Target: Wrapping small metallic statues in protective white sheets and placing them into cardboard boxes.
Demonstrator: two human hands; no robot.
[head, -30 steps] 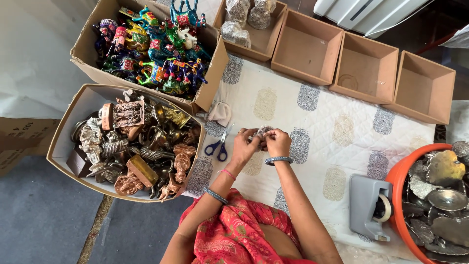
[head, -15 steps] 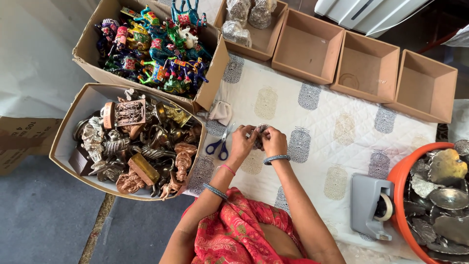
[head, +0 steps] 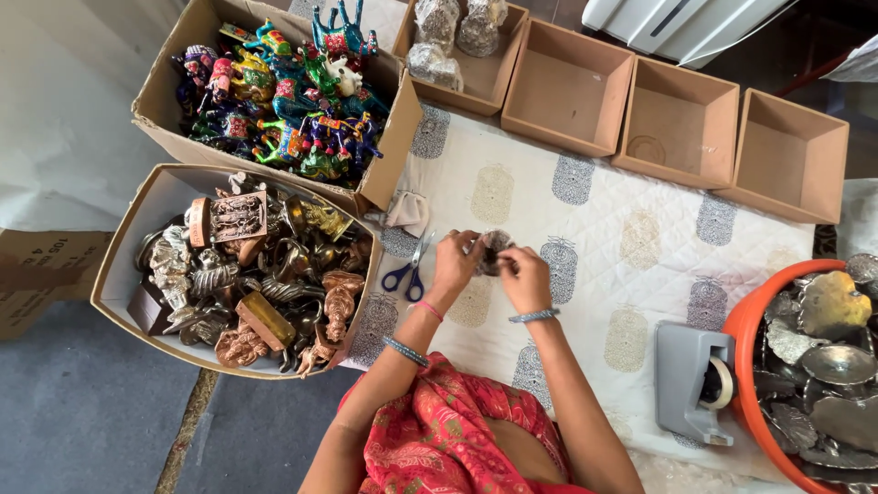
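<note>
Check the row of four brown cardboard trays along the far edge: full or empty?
Mixed. The leftmost brown cardboard tray holds three silvery wrapped bundles; the other three trays show only bare bottoms.

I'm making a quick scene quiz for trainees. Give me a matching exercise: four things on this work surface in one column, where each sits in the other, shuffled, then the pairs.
Things:
1. scissors
2. tape dispenser
3. painted animal figures
4. small wrapped item

Places:
A. in the upper cardboard box at the left
B. held between both hands
C. on the cloth just left of the left hand
D. beside the orange tub at the right

Pairs: 1-C, 2-D, 3-A, 4-B
</note>
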